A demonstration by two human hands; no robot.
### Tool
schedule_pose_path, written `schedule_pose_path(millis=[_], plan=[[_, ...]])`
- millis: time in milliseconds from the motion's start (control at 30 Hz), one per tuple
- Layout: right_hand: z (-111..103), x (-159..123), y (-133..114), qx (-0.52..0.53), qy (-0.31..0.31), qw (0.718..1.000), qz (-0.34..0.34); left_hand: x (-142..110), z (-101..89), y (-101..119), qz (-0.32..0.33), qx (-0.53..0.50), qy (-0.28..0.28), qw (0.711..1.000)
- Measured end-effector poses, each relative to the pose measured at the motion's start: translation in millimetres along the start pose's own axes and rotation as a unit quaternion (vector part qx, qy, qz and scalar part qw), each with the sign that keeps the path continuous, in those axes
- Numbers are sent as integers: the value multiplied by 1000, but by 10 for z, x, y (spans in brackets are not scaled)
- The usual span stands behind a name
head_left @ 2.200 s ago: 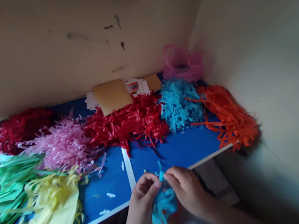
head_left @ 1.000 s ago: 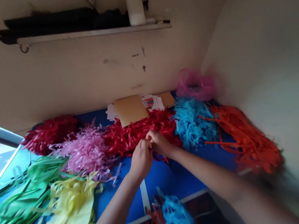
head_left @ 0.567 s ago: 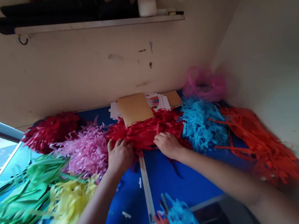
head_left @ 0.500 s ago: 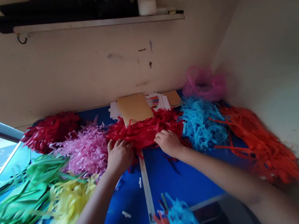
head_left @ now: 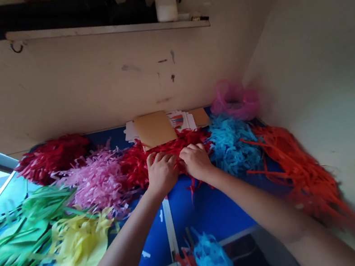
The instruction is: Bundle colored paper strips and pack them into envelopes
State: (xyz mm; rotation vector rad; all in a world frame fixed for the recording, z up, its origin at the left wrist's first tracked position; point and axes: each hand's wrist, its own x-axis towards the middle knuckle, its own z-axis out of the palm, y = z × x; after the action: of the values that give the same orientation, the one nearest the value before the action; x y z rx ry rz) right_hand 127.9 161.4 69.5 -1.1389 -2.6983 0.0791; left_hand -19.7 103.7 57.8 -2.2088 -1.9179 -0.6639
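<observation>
Both my hands rest side by side on a heap of red paper strips (head_left: pixel 167 151) at the middle of the blue table. My left hand (head_left: pixel 163 172) presses its curled fingers into the heap's near side. My right hand (head_left: pixel 197 162) sits right beside it, with its fingers bent over the same strips. The hands almost touch, and some red strips hang out below them. A bunch of light blue paper strips (head_left: pixel 214 262) with red and yellow pieces lies below the table's near edge, away from both hands.
Piles of dark red (head_left: pixel 52 159), pink (head_left: pixel 99 183), green (head_left: pixel 12 231), yellow (head_left: pixel 80 246), light blue (head_left: pixel 233 150) and orange (head_left: pixel 297 171) strips line the blue table (head_left: pixel 208 210). Cardboard sheets (head_left: pixel 155 129) and papers lie behind. A wall stands right; a shelf (head_left: pixel 104 29) holds a white bottle (head_left: pixel 165 0).
My hands have moved from apart on the red heap to side by side, closing in on the strips. The view has shifted slightly left.
</observation>
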Motion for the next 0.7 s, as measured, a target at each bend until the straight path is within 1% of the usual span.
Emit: schedule_pose_path(millis=[67, 167, 300, 433, 567, 700], plan=[[-31, -34, -34, -1, 5, 1000, 10, 36, 6, -19, 0, 1, -14, 1000], [-18, -117, -173, -4, 7, 1000, 22, 93, 10, -49, -12, -1, -28, 1000], [97, -225, -351, 3, -32, 999, 20, 144, 7, -169, -13, -23, -53, 998], [157, -285, -367, 8, -69, 997, 33, 149, 34, -314, -27, -48, -67, 996], [174, -277, -414, 11, -84, 996, 32, 160, 111, -343, -68, -59, -33, 995], [304, -172, -539, 7, -128, 991, 43, 224, 121, -311, -104, -69, 25, 992]])
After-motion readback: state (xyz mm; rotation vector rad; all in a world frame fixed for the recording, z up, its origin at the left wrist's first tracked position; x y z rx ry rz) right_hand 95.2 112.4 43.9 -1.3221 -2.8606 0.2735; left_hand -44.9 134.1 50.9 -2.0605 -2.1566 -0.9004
